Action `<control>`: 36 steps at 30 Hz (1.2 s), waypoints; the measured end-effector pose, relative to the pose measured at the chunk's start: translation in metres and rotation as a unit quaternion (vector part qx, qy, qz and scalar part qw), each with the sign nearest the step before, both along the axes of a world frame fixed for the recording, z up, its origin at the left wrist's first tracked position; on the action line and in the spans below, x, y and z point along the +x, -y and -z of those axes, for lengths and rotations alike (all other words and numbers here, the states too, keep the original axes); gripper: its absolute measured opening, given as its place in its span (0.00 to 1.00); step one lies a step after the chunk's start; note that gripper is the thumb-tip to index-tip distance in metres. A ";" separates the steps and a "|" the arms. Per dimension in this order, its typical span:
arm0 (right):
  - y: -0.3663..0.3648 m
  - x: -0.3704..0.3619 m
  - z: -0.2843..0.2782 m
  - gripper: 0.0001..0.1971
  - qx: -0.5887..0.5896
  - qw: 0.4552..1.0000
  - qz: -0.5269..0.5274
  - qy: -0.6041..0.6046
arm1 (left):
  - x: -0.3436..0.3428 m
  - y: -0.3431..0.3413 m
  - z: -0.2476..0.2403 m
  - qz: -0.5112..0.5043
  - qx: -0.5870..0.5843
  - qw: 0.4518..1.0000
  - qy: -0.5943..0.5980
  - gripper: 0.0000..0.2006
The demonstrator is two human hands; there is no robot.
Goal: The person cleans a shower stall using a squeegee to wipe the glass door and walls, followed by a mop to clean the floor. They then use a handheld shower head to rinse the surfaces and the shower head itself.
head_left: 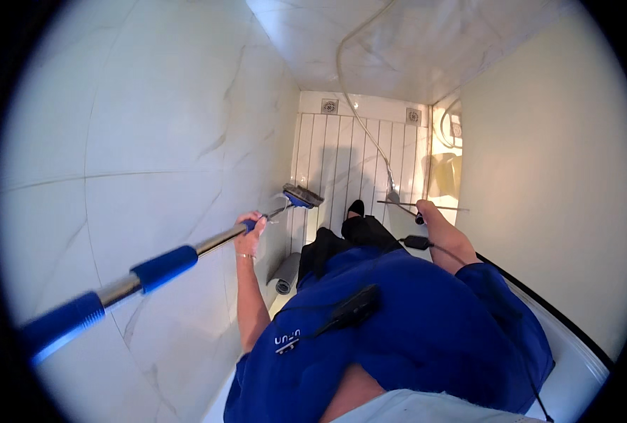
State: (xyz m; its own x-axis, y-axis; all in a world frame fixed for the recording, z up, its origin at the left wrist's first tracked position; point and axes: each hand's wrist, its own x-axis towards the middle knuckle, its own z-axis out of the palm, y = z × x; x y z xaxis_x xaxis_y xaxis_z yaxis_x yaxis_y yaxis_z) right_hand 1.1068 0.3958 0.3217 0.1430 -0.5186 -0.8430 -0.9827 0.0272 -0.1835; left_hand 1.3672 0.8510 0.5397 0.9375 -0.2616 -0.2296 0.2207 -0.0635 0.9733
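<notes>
My left hand [250, 236] is closed around the lower pole of a long-handled scrub brush [165, 268], near the left wall. Its metal pole with blue grips runs out to the lower left; the blue-backed grey head [303, 197] sits low beside that wall. On the right, my right hand [426, 210] is closed on what looks like a hand shower [394, 197], at the end of a pale hose [362, 123]. A thin dark bar [444, 207] crosses at these fingers; whether they also hold it, I cannot make out.
White marbled tile [151, 120] covers the left wall. A smooth pale panel [546, 169] stands close on my right. Two square drains [330, 106] lie at the far end of the slatted white floor [335, 151]. A grey roll [285, 273] rests beside my legs.
</notes>
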 end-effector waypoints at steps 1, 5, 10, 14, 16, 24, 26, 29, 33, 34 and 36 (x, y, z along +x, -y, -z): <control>-0.004 0.002 0.006 0.16 -0.025 0.989 -0.138 0.036 | 0.012 0.002 -0.003 0.012 0.024 1.000 -0.005 0.10; -0.016 0.017 -0.002 0.17 -0.063 0.990 -0.114 0.059 | 0.055 0.002 -0.002 0.106 0.052 0.993 0.013 0.11; -0.019 0.043 -0.039 0.13 -0.100 0.994 -0.006 0.051 | 0.068 -0.013 0.001 0.164 0.067 0.984 0.030 0.12; -0.008 0.049 -0.053 0.14 -0.049 0.978 0.201 0.038 | 0.072 -0.019 -0.005 0.171 0.091 0.980 0.041 0.13; -0.003 0.047 -0.052 0.15 -0.059 0.961 0.270 0.032 | 0.075 -0.021 -0.007 0.188 0.093 0.977 0.027 0.13; -0.012 0.034 -0.027 0.16 -0.130 0.931 0.330 0.079 | 0.082 -0.018 -0.008 0.248 0.116 0.960 0.055 0.11; -0.021 0.031 -0.023 0.16 -0.142 0.926 0.343 0.072 | 0.082 -0.017 -0.010 0.260 0.127 0.957 0.029 0.11; -0.042 0.024 -0.016 0.17 -0.156 0.973 0.161 0.051 | 0.085 -0.013 -0.013 0.304 0.109 0.941 0.100 0.12; -0.070 0.023 -0.001 0.17 -0.090 0.995 0.036 -0.005 | 0.086 -0.009 -0.017 0.285 0.116 0.947 0.094 0.13; -0.070 0.027 0.003 0.17 -0.082 0.996 0.039 -0.015 | 0.085 -0.009 -0.018 0.266 0.122 0.952 0.087 0.13; -0.062 0.042 0.010 0.18 -0.074 0.996 0.046 -0.025 | 0.081 -0.007 -0.021 0.224 0.138 0.962 0.075 0.13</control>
State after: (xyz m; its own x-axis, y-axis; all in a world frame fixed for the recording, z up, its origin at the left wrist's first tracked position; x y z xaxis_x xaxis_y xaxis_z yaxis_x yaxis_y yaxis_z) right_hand 1.1490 0.4578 0.3119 0.0486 -0.6460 -0.7618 -0.9851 0.0949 -0.1433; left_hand 1.4483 0.8584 0.5606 0.7731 -0.5956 -0.2181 -0.0312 -0.3792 0.9248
